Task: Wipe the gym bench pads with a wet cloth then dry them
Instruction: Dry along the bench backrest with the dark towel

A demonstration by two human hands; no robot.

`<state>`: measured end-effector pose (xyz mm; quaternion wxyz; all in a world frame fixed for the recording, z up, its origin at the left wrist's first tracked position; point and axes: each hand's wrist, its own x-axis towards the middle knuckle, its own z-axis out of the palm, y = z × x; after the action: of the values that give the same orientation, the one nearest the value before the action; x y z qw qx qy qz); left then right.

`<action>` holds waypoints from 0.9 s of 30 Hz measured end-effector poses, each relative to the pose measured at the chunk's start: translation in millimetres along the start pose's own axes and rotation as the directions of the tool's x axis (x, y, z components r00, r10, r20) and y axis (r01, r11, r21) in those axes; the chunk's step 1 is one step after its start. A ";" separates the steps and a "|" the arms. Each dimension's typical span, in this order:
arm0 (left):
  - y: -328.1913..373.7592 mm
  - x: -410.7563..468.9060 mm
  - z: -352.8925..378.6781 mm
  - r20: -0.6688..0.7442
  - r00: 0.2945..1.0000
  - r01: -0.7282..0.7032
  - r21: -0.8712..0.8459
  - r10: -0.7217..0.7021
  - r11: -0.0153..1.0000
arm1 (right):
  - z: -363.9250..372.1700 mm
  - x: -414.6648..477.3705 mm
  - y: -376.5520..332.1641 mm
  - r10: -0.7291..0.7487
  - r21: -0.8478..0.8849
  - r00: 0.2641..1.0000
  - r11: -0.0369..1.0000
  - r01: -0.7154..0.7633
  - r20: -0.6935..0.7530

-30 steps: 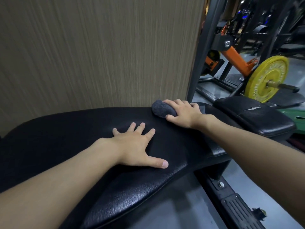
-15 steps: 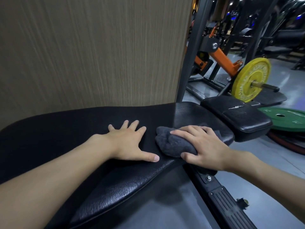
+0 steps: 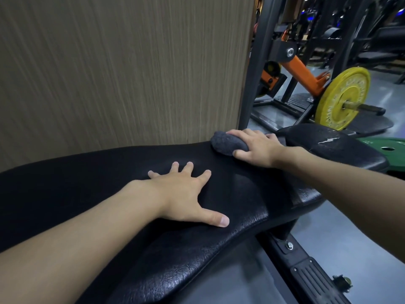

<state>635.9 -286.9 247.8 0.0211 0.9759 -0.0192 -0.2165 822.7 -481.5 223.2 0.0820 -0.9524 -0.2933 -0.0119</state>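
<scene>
The right hand (image 3: pixel 257 148) pressed a bunched dark grey cloth (image 3: pixel 228 142) against the far edge of the large black bench pad (image 3: pixel 98 185), its fingers (image 3: pixel 241 153) curled over the cloth and holding it; the cloth's right part was hidden under the palm. The left hand (image 3: pixel 186 194) lay flat on the pad near its middle, fingers spread wide and gripping nothing. The pad's left end ran out of view, and its near right edge curved down toward the grey floor (image 3: pixel 341 235). Just right of the cloth sat a smaller black pad (image 3: pixel 341 148) with a pale scuff on top, its far side hard to make out. A brown wall panel (image 3: pixel 122 69) stood close behind the large pad, leaving little room on that side. Farther right, a yellow weight plate (image 3: pixel 341 97) and a green plate (image 3: pixel 390 150), cut off at the frame edge, stood beyond open floor.
</scene>
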 end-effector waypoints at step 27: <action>5.0 3.4 -4.8 0.009 1.000 -0.009 0.064 0.009 0.998 | -6.0 -94.2 22.2 -0.030 -0.029 0.999 0.999 0.030 -0.018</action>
<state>640.9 -291.8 251.0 -0.0094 0.9750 -0.0307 -0.2200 757.3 -553.0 219.1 0.0710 -0.9488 -0.3066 -0.0261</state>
